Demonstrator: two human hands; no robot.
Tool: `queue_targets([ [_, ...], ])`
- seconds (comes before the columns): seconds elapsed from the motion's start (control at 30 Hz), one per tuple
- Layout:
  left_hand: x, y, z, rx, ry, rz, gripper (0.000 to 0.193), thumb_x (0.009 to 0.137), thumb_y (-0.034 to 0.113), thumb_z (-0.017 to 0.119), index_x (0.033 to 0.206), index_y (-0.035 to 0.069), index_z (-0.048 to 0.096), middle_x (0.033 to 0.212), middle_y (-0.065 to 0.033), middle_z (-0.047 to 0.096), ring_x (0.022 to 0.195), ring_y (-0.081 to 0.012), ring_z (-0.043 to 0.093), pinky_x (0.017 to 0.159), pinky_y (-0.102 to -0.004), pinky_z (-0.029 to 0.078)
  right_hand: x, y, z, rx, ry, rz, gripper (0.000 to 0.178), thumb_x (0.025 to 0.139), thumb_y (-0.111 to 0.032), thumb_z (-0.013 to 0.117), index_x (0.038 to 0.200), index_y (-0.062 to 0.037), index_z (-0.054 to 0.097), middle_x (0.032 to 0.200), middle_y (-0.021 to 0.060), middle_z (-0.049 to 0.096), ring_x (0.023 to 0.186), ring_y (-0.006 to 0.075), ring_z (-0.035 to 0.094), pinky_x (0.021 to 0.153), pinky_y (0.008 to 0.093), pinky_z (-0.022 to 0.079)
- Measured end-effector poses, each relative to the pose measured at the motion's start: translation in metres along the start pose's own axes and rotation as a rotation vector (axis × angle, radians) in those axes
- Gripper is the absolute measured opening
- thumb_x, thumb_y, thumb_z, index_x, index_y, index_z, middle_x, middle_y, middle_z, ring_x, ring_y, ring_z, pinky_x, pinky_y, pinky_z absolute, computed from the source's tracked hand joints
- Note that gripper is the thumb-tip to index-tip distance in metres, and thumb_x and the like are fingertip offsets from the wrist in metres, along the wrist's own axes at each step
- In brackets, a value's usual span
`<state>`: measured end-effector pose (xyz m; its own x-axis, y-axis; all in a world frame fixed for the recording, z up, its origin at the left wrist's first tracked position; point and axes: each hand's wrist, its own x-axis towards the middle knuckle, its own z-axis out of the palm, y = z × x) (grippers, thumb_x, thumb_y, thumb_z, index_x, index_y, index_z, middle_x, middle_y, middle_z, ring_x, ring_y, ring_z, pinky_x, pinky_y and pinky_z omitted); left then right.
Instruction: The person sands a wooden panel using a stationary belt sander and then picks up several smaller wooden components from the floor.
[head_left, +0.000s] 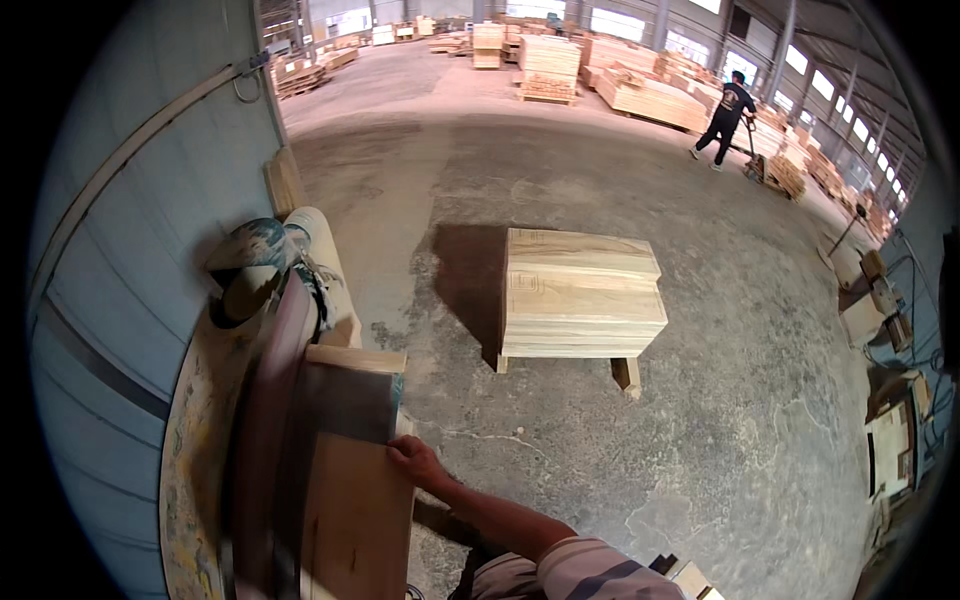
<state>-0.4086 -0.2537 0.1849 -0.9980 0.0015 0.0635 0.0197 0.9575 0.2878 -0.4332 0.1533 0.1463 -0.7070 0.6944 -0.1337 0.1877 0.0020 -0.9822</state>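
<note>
Gripping a board, lower left of the frame.
Pinching its corner with a nearly closed right hand; cannot tell for left hand.

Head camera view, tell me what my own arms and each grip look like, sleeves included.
Only your right arm shows. The right grip is a bare hand, with no glove visible, and the forearm is uncovered too. A pale, short sleeve with dark striping covers the arm above it. I can't make out any watch or cable. The left grip is out of view.
</note>
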Motion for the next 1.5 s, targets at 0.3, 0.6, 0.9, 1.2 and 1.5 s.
queue_targets([
  [0.3,-0.11,-0.109,-0.034,-0.048,0.0,-0.202,0.073,0.071,0.017,0.068,0.132,0.006,0.031,0.126,-0.0158,0.042,0.107,-0.0249,0.048,0.088,-0.0405,0.041,0.003,-0.006,-0.003,-0.285,0.013,-0.386,0.015,0.079,-0.016,0.058,0.088,-0.0032,0.06,0.089,0.012,0.058,0.084,0.023,0.058,0.076,0.0342,0.047],
  [0.6,-0.216,-0.136,-0.039,-0.112,-0.021,-0.41,0.1,0.056,0.008,0.077,0.137,0.007,0.019,0.126,-0.0212,0.034,0.111,-0.0337,0.041,0.092,-0.0407,0.039,-0.006,-0.004,0.001,-0.258,0.001,-0.328,0.018,0.081,-0.017,0.059,0.094,-0.0037,0.06,0.096,0.0125,0.059,0.091,0.0284,0.056,0.08,0.0359,0.045],
  [0.9,-0.213,-0.139,-0.026,-0.121,0.076,-0.446,0.103,0.055,0.011,0.08,0.138,0.01,0.021,0.121,-0.02,0.035,0.107,-0.033,0.042,0.091,-0.041,0.038,0.006,-0.015,0.011,-0.422,0.033,-0.495,0.027,0.081,-0.02,0.061,0.101,-0.0035,0.057,0.095,0.0114,0.058,0.091,0.0265,0.054,0.082,0.0361,0.042],
  [1.2,-0.182,-0.128,-0.037,-0.133,0.026,-0.413,0.093,0.06,0.015,0.08,0.135,0.004,0.026,0.121,-0.0191,0.038,0.11,-0.0318,0.041,0.094,-0.0389,0.037,0.027,-0.023,0.036,-0.454,0.088,-0.743,0.022,0.076,-0.015,0.061,0.095,-0.0052,0.055,0.092,0.0124,0.057,0.09,0.032,0.051,0.08,0.042,0.039],
  [1.5,-0.199,-0.164,-0.012,0.602,0.153,-0.18,0.094,0.061,0.048,0.077,0.132,0.004,0.035,0.124,-0.0234,0.041,0.099,-0.0369,0.051,0.078,-0.0427,0.047,0.027,-0.027,0.059,-0.425,0.045,-0.751,0.026,0.073,-0.016,0.063,0.096,-0.0067,0.055,0.096,0.0113,0.057,0.092,0.031,0.051,0.084,0.0419,0.038],
])
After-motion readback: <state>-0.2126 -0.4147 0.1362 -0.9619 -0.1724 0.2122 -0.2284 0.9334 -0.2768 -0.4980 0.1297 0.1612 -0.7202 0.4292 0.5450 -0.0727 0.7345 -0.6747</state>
